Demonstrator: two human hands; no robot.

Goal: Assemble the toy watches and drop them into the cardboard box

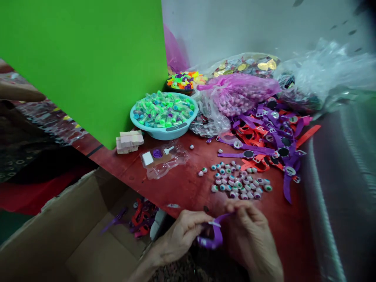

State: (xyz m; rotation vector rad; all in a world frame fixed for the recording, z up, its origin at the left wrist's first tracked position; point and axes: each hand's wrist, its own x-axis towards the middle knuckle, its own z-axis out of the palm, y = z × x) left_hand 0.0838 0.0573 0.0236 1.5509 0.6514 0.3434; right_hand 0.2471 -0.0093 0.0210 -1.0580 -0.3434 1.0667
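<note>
Both my hands are at the bottom centre, closed on one purple toy watch strap [213, 237] curled into a loop. My left hand [182, 237] pinches it near the white buckle, and my right hand [254, 237] grips its other end. Just beyond my fingers lies a cluster of several small eyeball-like beads [239, 182] on the red table [182, 184]. A heap of purple and orange toy watches [270, 137] sprawls at the right.
A blue bowl [164, 131] of small green tubes, a clear blister tray [163, 158], pink blocks [129, 141], bags of trinkets [241, 92] and a green board [88, 58] stand behind. An open cardboard box [73, 239] with finished watches sits below left.
</note>
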